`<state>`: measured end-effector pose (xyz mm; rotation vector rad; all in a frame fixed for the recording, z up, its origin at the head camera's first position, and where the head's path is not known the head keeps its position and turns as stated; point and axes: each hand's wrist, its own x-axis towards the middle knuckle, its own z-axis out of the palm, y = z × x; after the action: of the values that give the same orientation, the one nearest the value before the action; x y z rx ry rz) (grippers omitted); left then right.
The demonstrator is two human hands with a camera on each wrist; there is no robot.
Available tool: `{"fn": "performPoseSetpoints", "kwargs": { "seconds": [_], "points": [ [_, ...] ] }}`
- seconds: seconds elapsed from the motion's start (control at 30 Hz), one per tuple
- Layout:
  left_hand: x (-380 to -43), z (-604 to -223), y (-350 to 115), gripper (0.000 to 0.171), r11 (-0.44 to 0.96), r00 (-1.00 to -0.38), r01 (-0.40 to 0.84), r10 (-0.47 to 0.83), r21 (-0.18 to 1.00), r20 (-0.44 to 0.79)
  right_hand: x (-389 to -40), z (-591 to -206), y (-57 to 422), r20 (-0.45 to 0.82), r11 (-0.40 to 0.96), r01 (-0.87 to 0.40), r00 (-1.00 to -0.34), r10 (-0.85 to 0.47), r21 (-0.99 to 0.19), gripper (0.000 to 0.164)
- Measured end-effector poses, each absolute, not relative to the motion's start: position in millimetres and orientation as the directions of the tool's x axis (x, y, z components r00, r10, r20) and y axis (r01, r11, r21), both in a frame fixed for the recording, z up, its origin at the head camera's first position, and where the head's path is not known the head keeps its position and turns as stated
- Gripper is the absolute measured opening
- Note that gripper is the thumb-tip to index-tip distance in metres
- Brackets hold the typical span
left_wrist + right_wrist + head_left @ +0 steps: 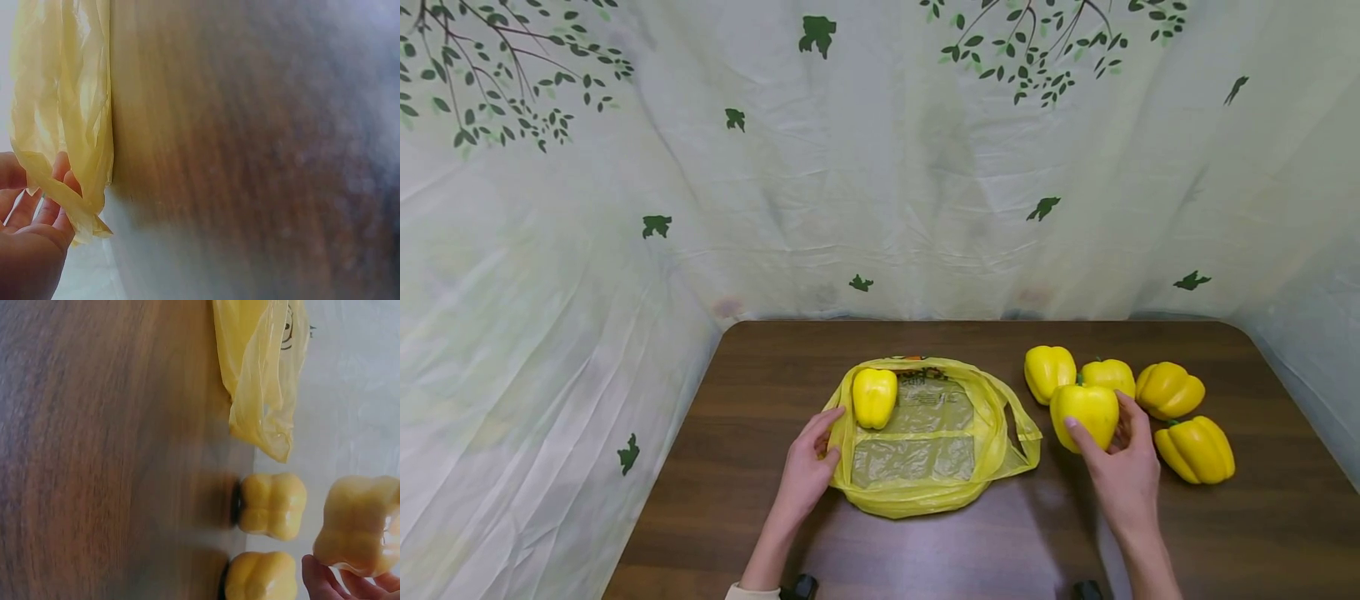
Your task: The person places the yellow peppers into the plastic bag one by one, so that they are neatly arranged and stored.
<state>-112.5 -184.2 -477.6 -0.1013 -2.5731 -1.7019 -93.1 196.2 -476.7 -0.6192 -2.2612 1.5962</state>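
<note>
A thin yellow plastic bag lies spread open on the table, a yellow bell pepper inside at its left. My left hand grips the bag's left edge; in the left wrist view a strip of the plastic passes between thumb and fingers. Held up to the right of the bag is another yellow bell pepper, with the thumb and fingers of my right hand around its sides. In the right wrist view this bell pepper hangs well above the tabletop.
Several more yellow bell peppers stand or lie at the right, including one at the back and one nearest the front. The bag's loose handle points toward them. Behind the brown wooden table hangs a pale leaf-print cloth.
</note>
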Motion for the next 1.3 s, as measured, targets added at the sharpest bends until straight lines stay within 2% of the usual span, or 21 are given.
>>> {"fn": "performPoseSetpoints", "kwargs": {
  "seconds": [1.3],
  "points": [
    [-111, -477, -184, 0.052, 0.385, -0.995, 0.095, 0.026, 0.918, 0.092, -107, -473, 164, -0.008, 0.215, 0.105, -0.912, 0.410, -0.971, 0.084]
  ]
}}
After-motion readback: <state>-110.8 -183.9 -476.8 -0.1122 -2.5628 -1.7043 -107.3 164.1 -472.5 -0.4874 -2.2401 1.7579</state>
